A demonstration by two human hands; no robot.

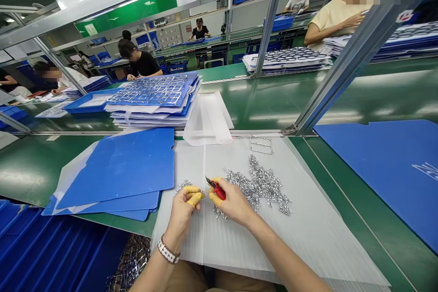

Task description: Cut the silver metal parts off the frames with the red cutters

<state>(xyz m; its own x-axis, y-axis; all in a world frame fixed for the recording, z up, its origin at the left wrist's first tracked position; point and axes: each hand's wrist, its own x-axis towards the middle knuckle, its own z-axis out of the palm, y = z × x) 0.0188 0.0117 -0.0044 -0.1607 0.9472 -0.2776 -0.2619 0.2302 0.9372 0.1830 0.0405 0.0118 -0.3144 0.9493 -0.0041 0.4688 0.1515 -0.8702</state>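
Yellow finger cots cover fingertips on both of my hands. My left hand [185,203] is closed, pinching a small shiny metal part [202,193] between thumb and fingers. Wrapped around red-handled nippers [218,190], my right hand [232,200] holds them with the dark jaws pointing up and left, apart from the part. A large pile of small silvery parts [262,185] spreads on the white sheet [290,237], beyond and right of my right hand. Behind my left hand lies a smaller heap [184,185], partly hidden. A rectangular metal frame [260,144] rests at the sheet's far edge.
Blue plastic sheets [119,169] lie left, and another blue sheet [383,164] lies right. A tall stack of sheets bearing metal frames [150,91] stands ahead. A slanting metal post [342,64] rises at right. Blue bins [51,246] sit lower left. Several people work beyond.
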